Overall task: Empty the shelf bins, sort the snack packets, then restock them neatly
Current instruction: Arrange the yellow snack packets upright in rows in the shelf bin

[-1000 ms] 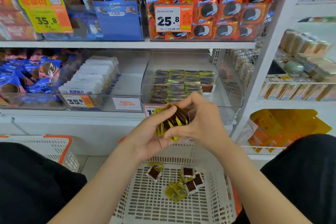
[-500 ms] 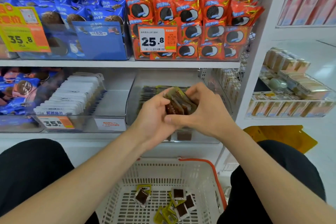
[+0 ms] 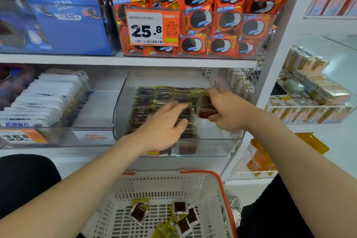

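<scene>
A clear shelf bin (image 3: 222, 137) on the lower shelf holds rows of small brown-and-yellow snack packets (image 3: 152, 94). My left hand (image 3: 164, 127) reaches into the bin with fingers stretched out over the packet rows; it is blurred. My right hand (image 3: 226, 110) is at the right end of the rows and pinches a few dark packets (image 3: 206, 112) between thumb and fingers. Below, a white basket (image 3: 204, 181) with an orange rim holds several loose packets (image 3: 181, 216) of the same kind.
White packets (image 3: 46, 98) fill the clear bin to the left. Red cookie packs (image 3: 212, 25) and blue packs (image 3: 67, 21) stand on the upper shelf. A white upright (image 3: 280, 48) separates a side shelf of wrapped snacks (image 3: 313, 94). My dark-clad knees flank the basket.
Both hands have gone forward from in front of my chest into the bin. The stack held between them has been set down; my left hand has let go and spread out.
</scene>
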Action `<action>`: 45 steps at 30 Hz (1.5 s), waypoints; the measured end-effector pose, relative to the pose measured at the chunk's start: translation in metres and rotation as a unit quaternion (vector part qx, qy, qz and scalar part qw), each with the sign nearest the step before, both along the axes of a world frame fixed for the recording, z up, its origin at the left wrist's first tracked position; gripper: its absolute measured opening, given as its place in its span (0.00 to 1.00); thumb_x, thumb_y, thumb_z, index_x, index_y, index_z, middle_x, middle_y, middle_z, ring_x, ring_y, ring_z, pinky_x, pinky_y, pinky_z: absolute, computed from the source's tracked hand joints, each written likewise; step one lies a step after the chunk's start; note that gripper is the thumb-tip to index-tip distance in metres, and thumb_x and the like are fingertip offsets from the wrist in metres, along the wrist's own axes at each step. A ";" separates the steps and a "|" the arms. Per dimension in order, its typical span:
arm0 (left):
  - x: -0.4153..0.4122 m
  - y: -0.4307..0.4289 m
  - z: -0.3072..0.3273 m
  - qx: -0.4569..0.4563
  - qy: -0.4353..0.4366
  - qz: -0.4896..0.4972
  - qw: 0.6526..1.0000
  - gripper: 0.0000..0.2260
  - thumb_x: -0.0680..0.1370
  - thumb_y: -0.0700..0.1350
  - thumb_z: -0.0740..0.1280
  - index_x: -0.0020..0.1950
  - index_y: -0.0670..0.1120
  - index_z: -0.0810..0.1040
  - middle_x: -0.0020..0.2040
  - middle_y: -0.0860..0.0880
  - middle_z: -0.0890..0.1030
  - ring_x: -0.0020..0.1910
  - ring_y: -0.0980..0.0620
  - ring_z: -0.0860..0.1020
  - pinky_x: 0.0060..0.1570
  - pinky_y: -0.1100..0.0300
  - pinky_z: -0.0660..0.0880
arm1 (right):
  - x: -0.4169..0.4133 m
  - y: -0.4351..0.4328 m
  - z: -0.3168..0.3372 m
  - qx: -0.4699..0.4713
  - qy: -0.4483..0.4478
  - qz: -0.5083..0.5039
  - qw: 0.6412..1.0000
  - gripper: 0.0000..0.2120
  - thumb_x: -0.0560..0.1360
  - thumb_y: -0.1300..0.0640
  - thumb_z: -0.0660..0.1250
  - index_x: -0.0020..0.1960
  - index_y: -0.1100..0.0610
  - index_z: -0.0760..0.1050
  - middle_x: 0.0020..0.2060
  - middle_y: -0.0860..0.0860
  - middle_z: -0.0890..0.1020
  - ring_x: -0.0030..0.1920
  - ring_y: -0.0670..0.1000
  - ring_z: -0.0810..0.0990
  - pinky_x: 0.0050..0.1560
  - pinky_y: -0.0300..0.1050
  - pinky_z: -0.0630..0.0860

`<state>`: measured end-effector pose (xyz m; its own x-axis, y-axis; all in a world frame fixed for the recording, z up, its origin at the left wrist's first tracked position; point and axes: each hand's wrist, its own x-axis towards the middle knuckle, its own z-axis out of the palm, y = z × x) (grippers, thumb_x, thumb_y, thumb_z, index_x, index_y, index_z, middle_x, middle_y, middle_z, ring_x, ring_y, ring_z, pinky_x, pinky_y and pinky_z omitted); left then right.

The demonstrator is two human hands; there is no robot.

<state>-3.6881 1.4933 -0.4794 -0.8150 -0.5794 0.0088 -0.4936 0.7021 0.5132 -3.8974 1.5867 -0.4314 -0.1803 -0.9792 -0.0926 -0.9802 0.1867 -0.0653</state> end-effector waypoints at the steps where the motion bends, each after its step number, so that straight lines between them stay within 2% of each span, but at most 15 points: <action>1: 0.000 -0.003 -0.006 -0.063 -0.059 -0.028 0.996 0.25 0.87 0.59 0.51 0.84 0.61 0.54 0.86 0.54 0.50 0.85 0.50 0.47 0.81 0.36 0.49 | 0.001 -0.001 -0.006 0.026 0.043 -0.004 0.999 0.32 0.78 0.56 0.71 0.75 0.63 0.59 0.58 0.59 0.73 0.55 0.58 0.73 0.48 0.49 0.70; 5: -0.005 -0.014 -0.017 -0.006 -0.202 -0.063 0.977 0.25 0.86 0.61 0.44 0.84 0.65 0.47 0.85 0.56 0.40 0.83 0.50 0.35 0.79 0.32 0.38 | 0.006 -0.014 -0.042 0.080 0.076 -0.028 0.993 0.32 0.77 0.59 0.71 0.73 0.65 0.57 0.60 0.62 0.74 0.63 0.63 0.74 0.48 0.54 0.75; 10: -0.007 -0.017 -0.020 0.006 -0.217 -0.062 0.974 0.25 0.86 0.61 0.43 0.84 0.66 0.44 0.85 0.57 0.37 0.83 0.51 0.34 0.79 0.32 0.38 | -0.008 -0.030 -0.078 0.040 -0.112 -0.114 0.986 0.34 0.75 0.59 0.74 0.73 0.61 0.59 0.62 0.60 0.74 0.64 0.61 0.74 0.59 0.52 0.76; 12: -0.007 -0.016 -0.021 0.007 -0.212 -0.061 0.975 0.25 0.86 0.61 0.43 0.84 0.66 0.44 0.85 0.57 0.38 0.83 0.50 0.35 0.78 0.31 0.38 | -0.008 -0.032 -0.083 0.016 -0.136 -0.139 0.981 0.34 0.75 0.58 0.75 0.76 0.57 0.63 0.67 0.61 0.69 0.71 0.62 0.66 0.70 0.52 0.71; 15: -0.006 -0.015 -0.022 0.003 -0.201 -0.061 0.978 0.25 0.86 0.60 0.44 0.84 0.65 0.46 0.85 0.56 0.39 0.84 0.50 0.35 0.78 0.31 0.39 | -0.005 -0.035 -0.082 -0.004 -0.152 -0.178 0.972 0.35 0.76 0.59 0.75 0.79 0.53 0.65 0.70 0.61 0.68 0.75 0.62 0.59 0.72 0.50 0.66; 19: -0.006 -0.012 -0.024 -0.012 -0.186 -0.055 0.981 0.25 0.86 0.59 0.44 0.84 0.64 0.48 0.86 0.55 0.41 0.84 0.50 0.37 0.79 0.31 0.40 | 0.002 -0.042 -0.078 0.017 -0.229 -0.228 0.946 0.40 0.80 0.62 0.67 0.82 0.57 0.46 0.75 0.63 0.58 0.74 0.64 0.64 0.69 0.53 0.67; 22: -0.005 -0.011 -0.023 -0.014 -0.187 -0.054 0.981 0.25 0.86 0.59 0.44 0.84 0.64 0.48 0.86 0.55 0.42 0.84 0.50 0.37 0.79 0.32 0.41 | 0.007 -0.045 -0.074 0.026 -0.248 -0.234 0.940 0.44 0.82 0.59 0.63 0.83 0.59 0.32 0.81 0.63 0.43 0.81 0.66 0.48 0.77 0.57 0.57; 24: -0.005 -0.011 -0.023 -0.019 -0.186 -0.051 0.981 0.25 0.86 0.59 0.45 0.84 0.64 0.48 0.86 0.55 0.43 0.84 0.50 0.38 0.79 0.32 0.42 | 0.009 -0.049 -0.069 0.041 -0.273 -0.224 0.935 0.44 0.79 0.59 0.62 0.83 0.58 0.34 0.82 0.62 0.39 0.82 0.65 0.43 0.80 0.60 0.53; 28: -0.004 -0.010 -0.023 -0.020 -0.183 -0.054 0.981 0.25 0.86 0.59 0.45 0.84 0.64 0.49 0.86 0.55 0.43 0.84 0.51 0.39 0.79 0.33 0.42 | -0.022 -0.062 -0.093 0.003 -0.354 -0.225 0.908 0.45 0.63 0.56 0.61 0.79 0.51 0.52 0.79 0.58 0.58 0.79 0.66 0.57 0.76 0.66 0.63; 30: -0.005 -0.011 -0.023 -0.018 -0.185 -0.053 0.981 0.25 0.86 0.59 0.45 0.84 0.64 0.49 0.86 0.56 0.43 0.84 0.51 0.39 0.79 0.33 0.42 | -0.041 -0.072 -0.115 0.000 -0.364 -0.229 0.903 0.45 0.62 0.56 0.61 0.78 0.49 0.52 0.77 0.58 0.62 0.79 0.64 0.58 0.75 0.66 0.66; 33: -0.006 -0.013 -0.024 -0.018 -0.184 -0.053 0.981 0.25 0.86 0.59 0.45 0.84 0.64 0.49 0.86 0.55 0.44 0.84 0.50 0.39 0.79 0.32 0.42 | -0.008 -0.054 -0.081 0.012 -0.382 -0.250 0.890 0.43 0.67 0.56 0.63 0.80 0.52 0.51 0.74 0.59 0.67 0.75 0.63 0.66 0.73 0.64 0.68; 36: -0.007 -0.012 -0.024 -0.019 -0.182 -0.054 0.982 0.25 0.86 0.59 0.45 0.84 0.63 0.50 0.86 0.54 0.44 0.84 0.49 0.39 0.79 0.30 0.43 | 0.000 -0.048 -0.073 0.005 -0.399 -0.244 0.884 0.30 0.76 0.65 0.62 0.76 0.61 0.58 0.68 0.59 0.72 0.68 0.61 0.72 0.71 0.60 0.71; 38: -0.008 -0.012 -0.024 -0.019 -0.182 -0.052 0.982 0.25 0.86 0.59 0.46 0.85 0.62 0.50 0.86 0.54 0.45 0.84 0.49 0.40 0.78 0.30 0.44 | 0.000 -0.042 -0.075 0.003 -0.398 -0.255 0.881 0.30 0.80 0.63 0.61 0.79 0.63 0.55 0.71 0.60 0.70 0.71 0.61 0.71 0.71 0.57 0.72; 40: -0.008 -0.011 -0.024 -0.024 -0.175 -0.050 0.983 0.25 0.86 0.59 0.46 0.85 0.61 0.50 0.86 0.54 0.46 0.85 0.49 0.41 0.78 0.30 0.45 | 0.003 -0.034 -0.072 -0.001 -0.375 -0.263 0.889 0.21 0.84 0.59 0.61 0.74 0.66 0.62 0.64 0.58 0.74 0.65 0.59 0.73 0.62 0.51 0.72; 45: 0.001 0.000 -0.022 -0.146 -0.085 -0.041 0.985 0.22 0.87 0.57 0.49 0.78 0.53 0.70 0.77 0.49 0.69 0.73 0.46 0.71 0.68 0.43 0.72 | 0.010 -0.028 -0.063 -0.041 -0.219 -0.202 0.954 0.10 0.84 0.53 0.65 0.52 0.60 0.74 0.46 0.57 0.79 0.49 0.58 0.78 0.46 0.45 0.71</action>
<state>-3.6876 1.4928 -0.5017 -0.8628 -0.5050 0.0240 -0.4911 0.8484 0.1978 -3.8876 1.5592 -0.4946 -0.5069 -0.8448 -0.1716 -0.7047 0.5207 -0.4819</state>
